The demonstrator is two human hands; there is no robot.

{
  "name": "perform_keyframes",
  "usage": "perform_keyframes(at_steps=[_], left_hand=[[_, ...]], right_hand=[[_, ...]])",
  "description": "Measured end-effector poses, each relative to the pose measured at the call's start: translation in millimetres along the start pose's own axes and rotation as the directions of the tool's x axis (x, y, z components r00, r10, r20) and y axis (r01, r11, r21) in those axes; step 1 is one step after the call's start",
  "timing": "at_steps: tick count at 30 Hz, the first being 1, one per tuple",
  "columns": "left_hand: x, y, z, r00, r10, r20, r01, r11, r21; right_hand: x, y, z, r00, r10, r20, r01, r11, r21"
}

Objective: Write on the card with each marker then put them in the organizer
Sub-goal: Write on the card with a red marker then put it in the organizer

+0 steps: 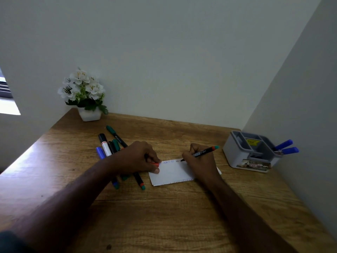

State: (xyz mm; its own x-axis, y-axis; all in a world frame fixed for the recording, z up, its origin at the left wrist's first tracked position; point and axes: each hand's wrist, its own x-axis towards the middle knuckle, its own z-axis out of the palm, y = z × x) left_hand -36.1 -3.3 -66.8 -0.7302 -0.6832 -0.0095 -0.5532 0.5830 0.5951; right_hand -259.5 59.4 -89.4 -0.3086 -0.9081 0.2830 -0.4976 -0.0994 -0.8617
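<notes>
A white card (172, 172) lies on the wooden desk (164, 216), with blue lettering and some orange-red lettering along its top edge. My right hand (198, 159) grips a black marker (202, 152) with an orange and teal end, tip touching the card's top edge. My left hand (138, 157) presses on the card's left edge and pinches a red cap (155, 164). Several markers (111, 145) lie in a pile to the left, partly under my left hand. A grey organizer (244, 157) stands at the right and holds two blue markers (286, 147).
A white pot of white flowers (85, 95) stands at the back left corner. Walls close the desk in at the back and on the right, just behind the organizer. A loose marker (139, 180) lies just left of the card.
</notes>
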Motion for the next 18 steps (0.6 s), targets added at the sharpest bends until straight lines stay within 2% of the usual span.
perform_keyframes(at_steps=[18], left_hand=[[1.4, -0.6, 0.8, 1.0, 0.0, -0.002, 0.0, 1.0, 0.01]], right_hand=[[0.6, 0.7, -2.1, 1.0, -0.023, -0.018, 0.023, 1.0, -0.005]])
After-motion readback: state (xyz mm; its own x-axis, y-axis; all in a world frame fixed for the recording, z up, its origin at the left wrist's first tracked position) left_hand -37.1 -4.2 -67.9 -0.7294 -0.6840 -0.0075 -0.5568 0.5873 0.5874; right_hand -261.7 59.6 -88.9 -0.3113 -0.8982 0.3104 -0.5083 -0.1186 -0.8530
